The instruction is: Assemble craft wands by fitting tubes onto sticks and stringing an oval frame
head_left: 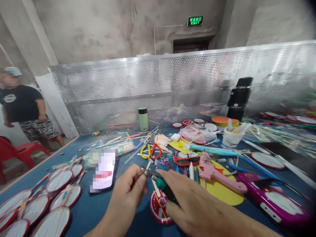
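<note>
My right hand [187, 194] is wrapped around green-handled pliers [161, 186], whose metal jaws point up and left. My left hand [129, 187] is closed in a pinch at the jaws, around a thin wooden stick [148, 164] whose tip shows above the fingers; its grip is partly hidden. Below the pliers lies a round red tin-like piece [158, 210] with white print and a yellow band, and a pale flat stick [156, 188] reaches over it. Just beyond my hands are scissors [150, 151] with one yellow and one red handle, and a pile of small coloured bands [164, 162].
Several red-rimmed white discs [59, 181] lie at left, near a phone [105, 171]. On the right are a pink glue gun [217, 172], a purple device [274, 197], a white cup [232, 136] and a black flask [239, 98]. A person [23, 102] stands beyond the table's left edge.
</note>
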Motion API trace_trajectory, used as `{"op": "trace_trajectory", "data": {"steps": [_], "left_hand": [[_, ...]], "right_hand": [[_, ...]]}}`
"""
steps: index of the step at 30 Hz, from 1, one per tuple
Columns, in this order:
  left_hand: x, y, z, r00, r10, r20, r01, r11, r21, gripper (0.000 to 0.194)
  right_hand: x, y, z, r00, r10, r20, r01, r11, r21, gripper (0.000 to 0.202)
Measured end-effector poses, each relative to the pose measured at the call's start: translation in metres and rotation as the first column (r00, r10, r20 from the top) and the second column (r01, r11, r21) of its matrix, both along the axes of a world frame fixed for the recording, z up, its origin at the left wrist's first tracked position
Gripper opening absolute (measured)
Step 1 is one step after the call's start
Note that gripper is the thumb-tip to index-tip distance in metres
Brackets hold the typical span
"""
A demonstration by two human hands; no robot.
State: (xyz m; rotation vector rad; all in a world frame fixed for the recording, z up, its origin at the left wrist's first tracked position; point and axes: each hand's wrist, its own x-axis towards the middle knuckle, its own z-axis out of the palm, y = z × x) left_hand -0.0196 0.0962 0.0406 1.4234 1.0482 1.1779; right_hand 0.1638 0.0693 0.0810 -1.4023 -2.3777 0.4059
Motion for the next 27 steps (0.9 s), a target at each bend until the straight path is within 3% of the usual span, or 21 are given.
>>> {"op": "trace_trajectory", "data": {"steps": [4, 9, 14, 20, 27], "left_hand": [[0.0, 0.01, -0.009, 0.995, -0.035, 0.088, 0.041, 0.997, -0.066, 0.03], [0.0, 0.013, -0.013, 0.963, -0.045, 0.265, 0.073, 0.993, -0.097, 0.026], [-0.005, 0.015, -0.008, 0.965, -0.011, 0.261, 0.049, 0.989, -0.14, 0.021], [-0.018, 0.018, 0.004, 0.96, 0.088, 0.265, -0.059, 0.991, -0.116, 0.021], [-0.029, 0.024, 0.011, 0.965, 0.12, 0.235, -0.099, 0.99, -0.098, 0.021]], "right_hand": [[-0.005, 0.013, 0.011, 1.0, -0.004, -0.003, 0.004, 0.993, -0.116, 0.028], [-0.011, 0.032, 0.025, 0.984, -0.003, 0.18, 0.044, 0.973, -0.226, 0.015], [-0.02, 0.047, 0.034, 0.976, 0.026, 0.215, 0.051, 0.937, -0.345, 0.016], [-0.039, 0.068, 0.036, 0.974, 0.146, 0.173, -0.098, 0.96, -0.262, 0.022], [-0.045, 0.083, 0.034, 0.966, 0.184, 0.182, -0.133, 0.956, -0.262, 0.024]]}}
